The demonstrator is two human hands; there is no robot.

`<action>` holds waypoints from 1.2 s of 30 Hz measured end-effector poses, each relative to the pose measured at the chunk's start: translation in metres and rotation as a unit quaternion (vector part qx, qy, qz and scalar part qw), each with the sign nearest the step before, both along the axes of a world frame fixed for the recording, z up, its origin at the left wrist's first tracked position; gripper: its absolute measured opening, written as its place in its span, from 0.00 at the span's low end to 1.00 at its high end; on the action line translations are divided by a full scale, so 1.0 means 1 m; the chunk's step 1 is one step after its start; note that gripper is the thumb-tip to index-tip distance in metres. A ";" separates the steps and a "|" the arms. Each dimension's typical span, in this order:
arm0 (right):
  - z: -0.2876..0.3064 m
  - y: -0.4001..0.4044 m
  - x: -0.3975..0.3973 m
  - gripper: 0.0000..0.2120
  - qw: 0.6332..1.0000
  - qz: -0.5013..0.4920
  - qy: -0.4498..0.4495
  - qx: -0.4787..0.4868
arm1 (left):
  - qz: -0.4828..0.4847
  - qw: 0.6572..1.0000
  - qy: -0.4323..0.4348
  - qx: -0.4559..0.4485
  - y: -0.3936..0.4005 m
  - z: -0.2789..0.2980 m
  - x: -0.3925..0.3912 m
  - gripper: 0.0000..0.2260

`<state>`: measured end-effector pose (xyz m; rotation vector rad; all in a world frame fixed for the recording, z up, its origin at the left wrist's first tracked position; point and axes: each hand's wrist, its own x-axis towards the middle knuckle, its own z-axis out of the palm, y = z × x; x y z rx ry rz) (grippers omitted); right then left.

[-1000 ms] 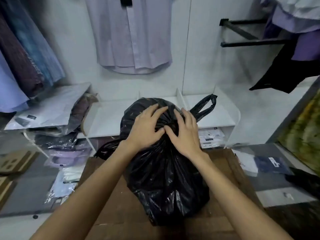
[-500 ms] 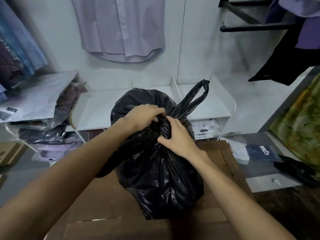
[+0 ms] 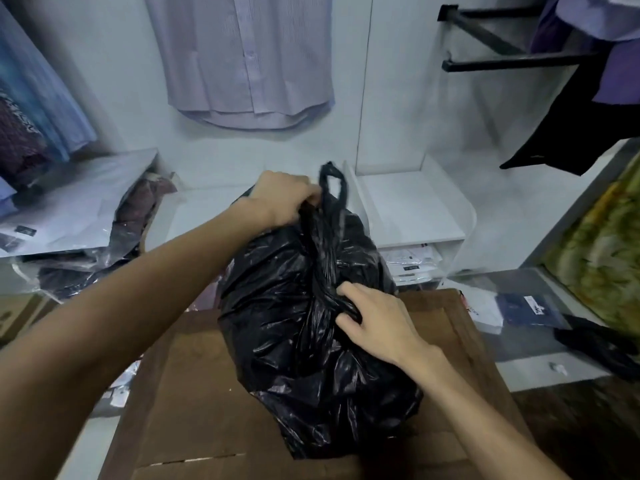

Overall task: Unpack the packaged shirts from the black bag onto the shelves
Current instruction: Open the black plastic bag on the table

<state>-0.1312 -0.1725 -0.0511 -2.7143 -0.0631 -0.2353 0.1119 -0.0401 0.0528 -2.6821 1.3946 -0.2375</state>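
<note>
White shelves [image 3: 412, 206] half hidden behind black bag [image 3: 311, 341], left hand [image 3: 280, 199] and right hand [image 3: 377, 320] each with grip clenched on its twisted neck

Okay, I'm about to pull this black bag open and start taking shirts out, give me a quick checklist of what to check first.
1. Left hand grips the bag's far handle: ok.
2. Right hand pinches the twisted neck of the bag: ok.
3. Bag open: not ok, the neck is bunched shut.
4. Bag rests steady on the brown surface: ok.
5. Free shelf behind the bag for the shirts: ok, its top shows bare.
6. Shirts inside the bag: cannot tell, the plastic hides them.
</note>
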 end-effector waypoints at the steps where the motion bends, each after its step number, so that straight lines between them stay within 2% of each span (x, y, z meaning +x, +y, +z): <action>1: 0.002 -0.002 0.003 0.14 1.000 0.000 0.002 0.022 | -0.065 0.997 0.045 0.013 0.000 -0.003 -0.010 0.20; 3: 0.010 -0.002 0.016 0.16 0.998 0.010 -0.007 0.068 | -0.150 0.977 0.131 0.084 0.004 -0.007 -0.022 0.24; 5: 0.018 0.006 0.028 0.16 0.995 0.048 -0.002 0.082 | -0.162 0.973 0.129 0.106 0.005 -0.008 -0.021 0.20; 9: 0.023 0.020 0.037 0.15 0.996 0.085 -0.007 0.023 | -0.136 0.983 0.124 0.027 0.000 0.003 0.004 0.16; 12: 0.021 0.017 0.036 0.13 0.996 0.083 -0.012 -0.007 | -0.056 0.988 0.142 -0.040 0.006 0.009 0.036 0.15; 15: 0.022 0.014 0.037 0.12 0.997 0.072 -0.004 -0.035 | 0.019 0.972 0.193 -0.132 0.010 0.000 0.051 0.10; 17: 0.020 0.012 0.036 0.12 0.996 0.072 0.011 -0.057 | 0.066 0.941 0.257 -0.211 0.012 -0.013 0.054 0.10; 20: 0.016 0.010 0.031 0.10 0.991 0.087 0.014 -0.101 | 0.119 0.855 0.366 -0.346 0.021 -0.033 0.057 0.10; 22: 0.016 0.009 0.030 0.08 0.987 0.101 0.011 -0.126 | 0.145 0.831 0.368 -0.392 0.024 -0.040 0.058 0.10; 23: 0.018 0.011 0.030 0.07 0.985 0.109 0.008 -0.133 | 0.149 0.839 0.341 -0.398 0.023 -0.041 0.057 0.09; 25: 0.022 0.017 0.031 0.10 0.987 0.110 0.027 -0.115 | 0.109 0.886 0.257 -0.370 0.021 -0.040 0.053 0.09; 27: 0.027 0.020 0.033 0.24 0.993 0.055 0.098 -0.030 | 0.030 0.935 0.203 -0.289 0.018 -0.034 0.047 0.10; 28: 0.028 0.020 0.034 0.33 0.993 0.027 0.112 -0.018 | 0.001 0.950 0.185 -0.252 0.018 -0.028 0.042 0.12; 29: 0.028 0.021 0.036 0.39 0.994 0.024 0.095 -0.055 | -0.010 0.958 0.169 -0.230 0.017 -0.023 0.039 0.13; 31: 0.027 0.026 0.040 0.39 0.984 0.077 0.042 -0.158 | 0.012 0.961 0.147 -0.234 0.018 -0.011 0.038 0.13; 33: 0.023 0.039 0.045 0.27 0.960 0.187 0.037 -0.206 | 0.094 0.943 0.161 -0.276 0.021 0.002 0.045 0.10; 34: 0.021 0.045 0.047 0.22 0.946 0.236 0.054 -0.216 | 0.135 0.929 0.186 -0.288 0.024 0.008 0.049 0.08; 36: 0.022 0.054 0.051 0.20 0.932 0.279 0.090 -0.214 | 0.159 0.905 0.265 -0.291 0.033 0.018 0.051 0.07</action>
